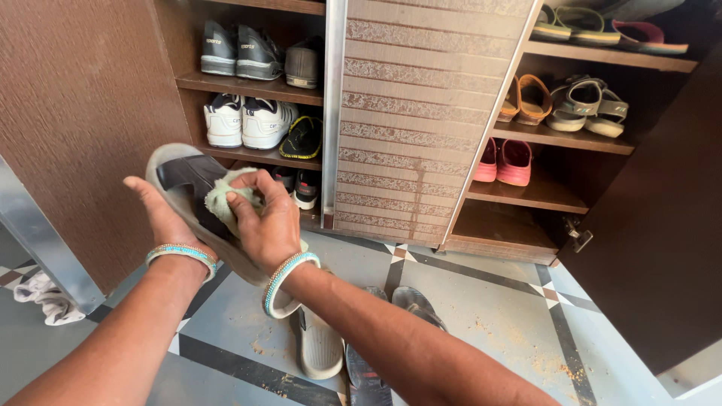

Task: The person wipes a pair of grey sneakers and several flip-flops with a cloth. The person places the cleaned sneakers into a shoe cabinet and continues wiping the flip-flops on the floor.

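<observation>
Before the open wooden shoe cupboard (421, 113), the left hand (162, 214) grips a black-strapped grey slipper (184, 177) while the right hand (263, 222) presses a pale green cloth (222, 197) onto it; wiping seems underway, likely needing fresh strokes across the strap.

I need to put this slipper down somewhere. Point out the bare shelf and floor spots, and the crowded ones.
Free: the bottom right shelf under the pink shoes, and the shelf board right of them. The floor tiles right of the dark sandals are bare but gritty. Crowded: the left shelves with the white sneakers, and the floor under the right hand, where a white slipper lies.
</observation>
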